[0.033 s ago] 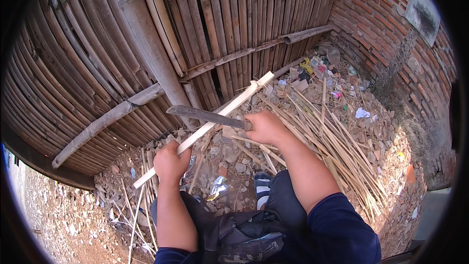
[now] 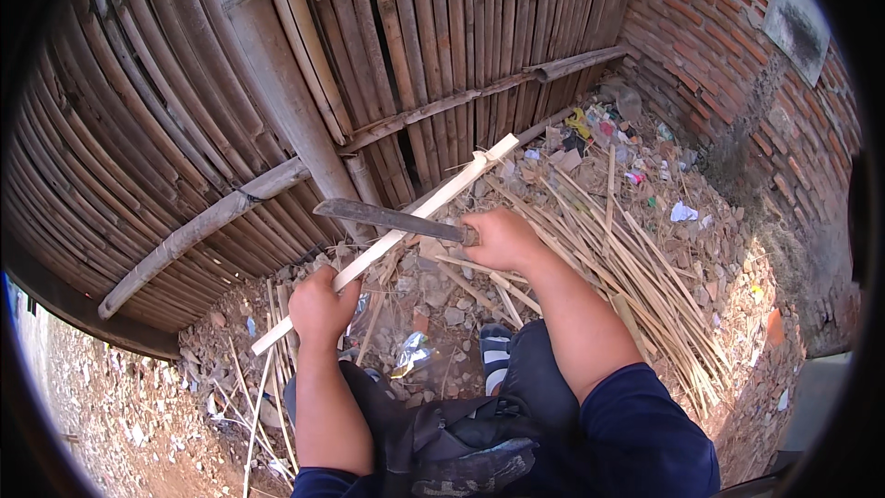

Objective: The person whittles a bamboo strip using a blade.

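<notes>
My left hand [image 2: 320, 307] is wrapped round the lower part of a pale bamboo strip [image 2: 442, 196], which slants up and away to the right. A curl of shaving stands out near the strip's far end. In my right hand [image 2: 502, 240] is the handle of a machete [image 2: 387, 219], mostly hidden by the fingers. Its dark blade points left and lies across the middle of the strip, seemingly against it. Both hands are closed, held out above my knees.
A pile of split bamboo sticks [image 2: 636, 290] lies on the rubble to the right, with more thin sticks [image 2: 261, 406] at the lower left. Ahead rises a bamboo wall [image 2: 461, 28] with a thick post [image 2: 277, 74]. A brick wall [image 2: 710, 46] stands at the right, litter [image 2: 608, 129] in its corner.
</notes>
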`<act>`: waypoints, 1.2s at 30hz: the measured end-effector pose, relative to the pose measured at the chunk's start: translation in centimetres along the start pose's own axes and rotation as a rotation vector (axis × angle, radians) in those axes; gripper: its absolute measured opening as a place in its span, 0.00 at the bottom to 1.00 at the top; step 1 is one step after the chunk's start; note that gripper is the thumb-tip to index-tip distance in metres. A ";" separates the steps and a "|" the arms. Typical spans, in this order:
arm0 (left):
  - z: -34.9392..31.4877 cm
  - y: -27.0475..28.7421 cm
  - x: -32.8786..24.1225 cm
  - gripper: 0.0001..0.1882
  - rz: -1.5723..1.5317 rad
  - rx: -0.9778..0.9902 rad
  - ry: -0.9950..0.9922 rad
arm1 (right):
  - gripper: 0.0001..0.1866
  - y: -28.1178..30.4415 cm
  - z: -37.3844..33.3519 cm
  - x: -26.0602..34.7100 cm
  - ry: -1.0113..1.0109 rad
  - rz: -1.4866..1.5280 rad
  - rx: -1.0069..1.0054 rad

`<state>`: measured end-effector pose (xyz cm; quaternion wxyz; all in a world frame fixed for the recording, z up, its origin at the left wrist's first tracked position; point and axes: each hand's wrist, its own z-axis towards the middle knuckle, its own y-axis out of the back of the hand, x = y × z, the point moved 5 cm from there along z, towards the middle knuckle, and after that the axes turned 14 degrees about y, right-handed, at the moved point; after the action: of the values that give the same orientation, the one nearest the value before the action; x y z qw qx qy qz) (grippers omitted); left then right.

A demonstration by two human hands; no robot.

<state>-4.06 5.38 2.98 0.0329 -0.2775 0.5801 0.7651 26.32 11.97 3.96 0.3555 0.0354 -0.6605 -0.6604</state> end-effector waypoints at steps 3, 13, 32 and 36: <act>0.3 0.6 0.5 0.18 -0.010 -0.068 -0.011 | 0.21 1.5 -0.4 -3.7 -0.215 0.109 -0.171; 0.3 0.1 0.4 0.20 -0.006 0.009 0.056 | 0.25 2.0 -1.2 -5.2 -0.366 0.085 -0.248; 0.6 -0.5 0.4 0.20 0.003 0.080 0.051 | 0.24 2.1 -1.3 -5.0 -0.354 -0.106 -0.286; 0.2 -0.7 0.1 0.19 -0.010 0.048 0.022 | 0.21 1.0 -0.3 -1.3 -0.213 -0.073 -0.153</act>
<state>-3.96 5.73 2.36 0.0368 -0.2878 0.5974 0.7476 27.89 12.51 4.29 0.2610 -0.0381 -0.6404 -0.7213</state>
